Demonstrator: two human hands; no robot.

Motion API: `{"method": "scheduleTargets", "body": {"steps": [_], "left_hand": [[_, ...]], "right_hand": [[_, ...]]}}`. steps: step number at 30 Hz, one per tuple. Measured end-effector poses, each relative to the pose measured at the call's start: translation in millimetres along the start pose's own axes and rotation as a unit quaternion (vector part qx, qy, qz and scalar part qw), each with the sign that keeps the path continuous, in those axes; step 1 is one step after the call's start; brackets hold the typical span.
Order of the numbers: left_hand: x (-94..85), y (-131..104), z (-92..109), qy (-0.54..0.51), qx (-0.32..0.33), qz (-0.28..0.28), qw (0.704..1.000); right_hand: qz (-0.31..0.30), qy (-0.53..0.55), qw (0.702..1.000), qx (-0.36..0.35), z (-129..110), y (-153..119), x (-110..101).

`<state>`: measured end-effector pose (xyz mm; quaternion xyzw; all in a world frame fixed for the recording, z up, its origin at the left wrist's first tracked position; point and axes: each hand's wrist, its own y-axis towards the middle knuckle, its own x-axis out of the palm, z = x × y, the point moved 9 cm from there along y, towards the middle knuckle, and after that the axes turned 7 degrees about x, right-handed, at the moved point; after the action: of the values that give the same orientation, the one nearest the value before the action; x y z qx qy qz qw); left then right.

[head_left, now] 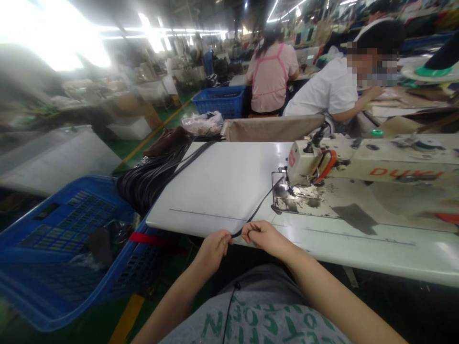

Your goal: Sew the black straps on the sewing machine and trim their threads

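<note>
A thin dark strip (263,199) runs from under the head of a sewing machine (308,165) over the white table to my hands at its front edge. My left hand (214,247) is closed, pinching the strip near its end. Close by on the right, my right hand (264,237) has its fingers curled in beside the strip. A small dark thing shows between those fingers, too small to name. Whether the right fingertips also grip the strip is hidden.
A thick bundle of black strips (143,184) hangs over the left end of the white table (222,177). Below it stands a blue basket (82,306) with plastic bags. A dark grey patch (355,218) lies by the machine. Two people (274,76) sit working ahead.
</note>
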<state>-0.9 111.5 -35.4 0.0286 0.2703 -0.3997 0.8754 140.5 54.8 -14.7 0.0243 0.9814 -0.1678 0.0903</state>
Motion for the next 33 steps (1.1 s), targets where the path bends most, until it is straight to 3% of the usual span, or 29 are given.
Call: {"method": "scheduleTargets", "body": {"steps": [3, 7, 10, 14, 17, 20, 24, 29, 33], "left_hand": [[-5.0, 4, 2, 0.029, 0.018, 0.008, 0.999], [10.5, 6, -14, -0.090, -0.066, -0.034, 0.993], [23.4, 7, -9, -0.154, -0.058, -0.046, 0.985], [38.5, 6, 1, -0.157, -0.030, -0.062, 0.985], [43.7, 5, 20, -0.102, 0.056, -0.085, 0.990], [37.6, 2, 35, 0.065, 0.127, -0.077, 0.987], [28.3, -1, 36, 0.295, 0.141, -0.089, 0.941], [13.7, -4, 31, 0.350, 0.145, -0.096, 0.921], [20.7, -6, 28, 0.314, 0.149, -0.110, 0.931]], "right_hand": [[-0.024, 0.052, 0.998, 0.003, 1, -2, 0], [-0.026, 0.095, 0.994, -0.042, -11, -8, -8], [-0.018, 0.153, 0.984, -0.085, -18, -15, -11], [-0.063, 0.281, 0.957, -0.033, -8, -18, 7], [-0.054, 0.326, 0.944, 0.006, 0, -16, 16], [-0.016, 0.338, 0.941, 0.033, 6, -13, 13], [-0.006, 0.336, 0.940, 0.053, 7, -16, 9], [0.012, 0.336, 0.940, 0.057, 2, -26, -11], [0.013, 0.307, 0.950, 0.054, -4, -27, -12]]}}
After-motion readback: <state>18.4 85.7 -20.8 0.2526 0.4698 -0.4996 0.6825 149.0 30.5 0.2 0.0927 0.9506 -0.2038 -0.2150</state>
